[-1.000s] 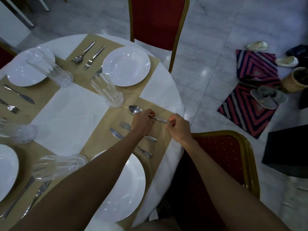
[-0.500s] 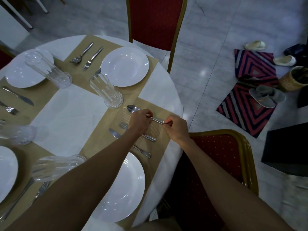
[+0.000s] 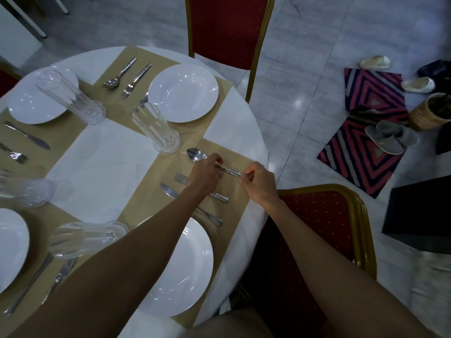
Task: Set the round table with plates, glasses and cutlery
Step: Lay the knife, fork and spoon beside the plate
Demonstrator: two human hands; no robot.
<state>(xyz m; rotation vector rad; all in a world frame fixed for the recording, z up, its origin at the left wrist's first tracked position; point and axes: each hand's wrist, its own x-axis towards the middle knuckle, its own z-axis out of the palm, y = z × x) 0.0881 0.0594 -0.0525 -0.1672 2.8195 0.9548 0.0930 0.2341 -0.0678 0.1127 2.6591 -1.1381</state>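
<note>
A steel spoon (image 3: 196, 154) lies on the tan placemat (image 3: 228, 152) at the near-right place of the round table (image 3: 107, 167). My left hand (image 3: 206, 173) pinches the middle of its handle. My right hand (image 3: 258, 181) pinches the handle's end. Below the spoon lie a fork (image 3: 181, 178) and a knife (image 3: 168, 190), partly under my left forearm. A white plate (image 3: 185, 267) sits nearer me on the same mat. A tall clear glass (image 3: 156, 129) stands just beyond the spoon.
Other places hold white plates (image 3: 183, 92), glasses (image 3: 70, 97) and cutlery (image 3: 133, 80). Two red chairs with gold frames (image 3: 229, 28) stand at the table's far and near-right sides. Slippers (image 3: 388, 137), striped mats and a woven basket (image 3: 432, 111) lie on the floor to the right.
Both hands stay on the spoon handle. The spoon has barely shifted on the placemat.
</note>
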